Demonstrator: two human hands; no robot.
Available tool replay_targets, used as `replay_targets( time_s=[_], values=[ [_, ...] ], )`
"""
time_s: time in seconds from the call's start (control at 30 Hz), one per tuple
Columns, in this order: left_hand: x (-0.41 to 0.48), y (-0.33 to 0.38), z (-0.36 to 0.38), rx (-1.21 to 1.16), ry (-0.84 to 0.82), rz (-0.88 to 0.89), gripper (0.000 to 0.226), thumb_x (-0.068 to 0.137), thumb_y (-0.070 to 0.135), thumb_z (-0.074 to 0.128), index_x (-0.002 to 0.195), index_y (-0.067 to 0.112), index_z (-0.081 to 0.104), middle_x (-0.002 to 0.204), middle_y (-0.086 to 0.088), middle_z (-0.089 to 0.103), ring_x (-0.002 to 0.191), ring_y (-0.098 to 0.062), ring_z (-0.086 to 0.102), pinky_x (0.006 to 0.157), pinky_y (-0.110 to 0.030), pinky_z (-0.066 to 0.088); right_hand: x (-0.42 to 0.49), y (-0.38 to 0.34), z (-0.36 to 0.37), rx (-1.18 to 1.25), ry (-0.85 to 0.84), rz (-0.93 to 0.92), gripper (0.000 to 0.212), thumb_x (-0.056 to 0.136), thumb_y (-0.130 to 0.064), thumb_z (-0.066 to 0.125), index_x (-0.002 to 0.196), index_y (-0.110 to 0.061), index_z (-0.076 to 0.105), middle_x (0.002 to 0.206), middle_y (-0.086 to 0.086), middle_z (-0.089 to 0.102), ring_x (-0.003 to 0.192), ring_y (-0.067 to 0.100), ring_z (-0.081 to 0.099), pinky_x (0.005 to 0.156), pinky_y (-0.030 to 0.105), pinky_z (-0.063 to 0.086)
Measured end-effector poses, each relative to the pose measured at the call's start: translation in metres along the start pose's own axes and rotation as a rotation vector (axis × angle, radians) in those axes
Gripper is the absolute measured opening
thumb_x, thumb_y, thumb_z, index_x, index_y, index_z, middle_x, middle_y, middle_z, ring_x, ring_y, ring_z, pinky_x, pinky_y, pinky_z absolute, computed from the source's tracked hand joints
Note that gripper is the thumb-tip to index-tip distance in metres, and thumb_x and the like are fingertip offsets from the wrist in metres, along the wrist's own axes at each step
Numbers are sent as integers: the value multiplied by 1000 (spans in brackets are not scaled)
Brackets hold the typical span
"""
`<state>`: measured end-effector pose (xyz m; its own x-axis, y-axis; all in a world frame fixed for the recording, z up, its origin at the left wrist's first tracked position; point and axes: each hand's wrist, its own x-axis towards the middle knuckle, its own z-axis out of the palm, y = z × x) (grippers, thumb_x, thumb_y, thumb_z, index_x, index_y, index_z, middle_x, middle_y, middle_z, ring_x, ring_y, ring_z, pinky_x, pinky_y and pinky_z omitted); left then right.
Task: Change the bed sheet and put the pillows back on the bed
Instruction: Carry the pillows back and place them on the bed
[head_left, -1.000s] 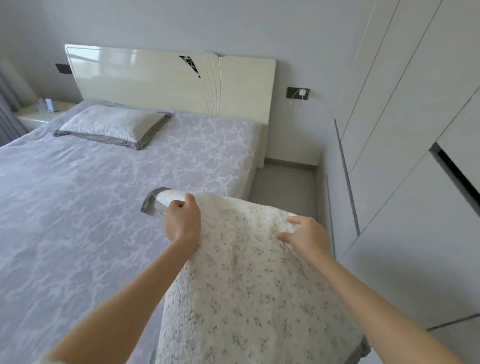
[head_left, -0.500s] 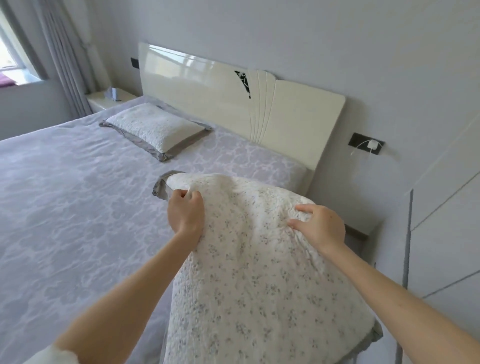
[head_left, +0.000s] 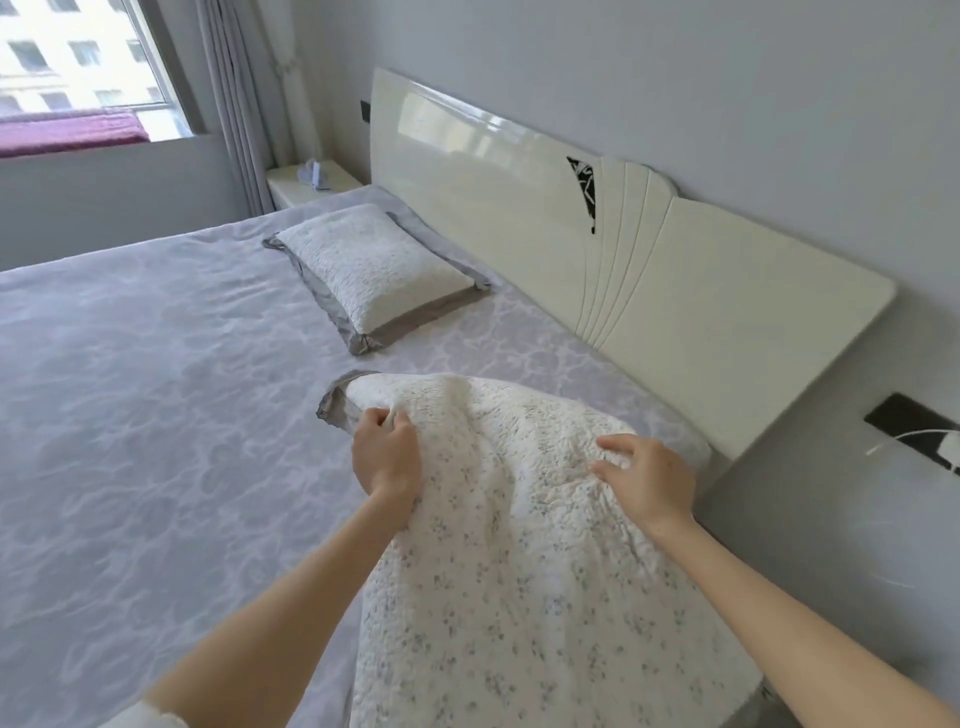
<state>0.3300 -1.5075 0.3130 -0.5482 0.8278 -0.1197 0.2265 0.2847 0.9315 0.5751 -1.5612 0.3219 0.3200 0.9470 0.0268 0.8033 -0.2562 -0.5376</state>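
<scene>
With the bed sheet (head_left: 156, 415) on, pillows are going back. The left hand (head_left: 387, 457) and right hand (head_left: 647, 480) grasp the second pillow (head_left: 519, 561), fingers curled into it; next, it probably needs laying flat by the headboard (head_left: 727, 291).

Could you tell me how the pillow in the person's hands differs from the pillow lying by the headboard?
The held pillow is gripped by the left hand and right hand; the far pillow lies flat, untouched. The held pillow shows small floral specks; the far pillow looks plain white. Both have grey borders.
</scene>
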Motion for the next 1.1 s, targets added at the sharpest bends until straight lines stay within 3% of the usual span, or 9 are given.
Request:
replay_targets(
  time_s=[0.33, 0.47, 0.53, 0.6, 0.7, 0.77, 0.97, 1.03, 1.1],
  values=[
    [141, 39, 150, -16, -27, 100, 12, 96, 20, 49, 95, 9, 51, 75, 6, 49, 66, -6, 46, 61, -28, 38, 271, 4, 31, 118, -19, -156, 8, 82, -15, 71, 85, -21, 76, 93, -2, 74, 89, 14, 67, 62, 21, 41],
    [191, 48, 204, -75, 0, 139, 11, 96, 19, 50, 99, 10, 55, 79, 7, 51, 72, -8, 48, 68, -24, 40, 380, 10, 48, 208, -67, -233, 6, 79, -20, 75, 81, -26, 75, 89, -2, 73, 86, 15, 67, 72, 30, 51],
    [220, 34, 230, -64, -60, 63, 26, 96, 17, 50, 120, 18, 56, 91, 5, 55, 83, -13, 51, 76, -27, 43, 432, 26, 65, 197, -169, -232, 8, 81, -25, 73, 88, -27, 75, 98, -2, 72, 93, 16, 66, 81, 32, 51],
    [240, -1, 253, 75, -174, -57, 51, 94, 13, 50, 141, 31, 38, 104, 0, 52, 92, -18, 50, 82, -31, 43, 473, 54, 88, 41, -365, -240, 22, 86, -26, 67, 107, -25, 72, 114, 1, 67, 105, 20, 62, 89, 32, 48],
    [235, -74, 284, 413, -255, -281, 64, 95, 26, 52, 150, 23, 21, 141, -13, 40, 128, -29, 41, 105, -42, 37, 502, 109, 127, -318, -690, -222, 34, 88, -23, 56, 121, -28, 64, 134, -1, 57, 121, 20, 53, 96, 27, 42],
    [210, -118, 299, 497, -275, -434, 62, 96, 31, 51, 149, 17, 22, 150, -12, 32, 136, -31, 33, 109, -44, 33, 503, 145, 148, -446, -811, -175, 36, 90, -21, 49, 124, -28, 61, 135, -4, 56, 123, 19, 52, 94, 24, 42],
    [139, -199, 335, 498, -345, -710, 65, 95, 36, 52, 146, 3, 27, 150, -15, 34, 134, -30, 39, 105, -34, 37, 495, 230, 196, -502, -844, -65, 61, 91, -40, 53, 146, -23, 33, 145, 4, 46, 127, 25, 48, 98, 31, 42],
    [122, -215, 348, 380, -358, -788, 70, 93, 39, 54, 146, 3, 26, 150, -14, 32, 135, -29, 36, 105, -32, 33, 498, 249, 208, -467, -817, 13, 80, 85, -48, 60, 149, -19, 22, 147, 10, 41, 129, 30, 46, 100, 35, 40],
    [111, -228, 360, 177, -345, -856, 75, 86, 49, 60, 140, 1, 38, 140, -13, 46, 128, -29, 45, 100, -32, 39, 504, 269, 220, -336, -817, 118, 99, 75, -53, 70, 151, -18, 16, 147, 13, 39, 130, 32, 43, 103, 38, 37]
  ],
)
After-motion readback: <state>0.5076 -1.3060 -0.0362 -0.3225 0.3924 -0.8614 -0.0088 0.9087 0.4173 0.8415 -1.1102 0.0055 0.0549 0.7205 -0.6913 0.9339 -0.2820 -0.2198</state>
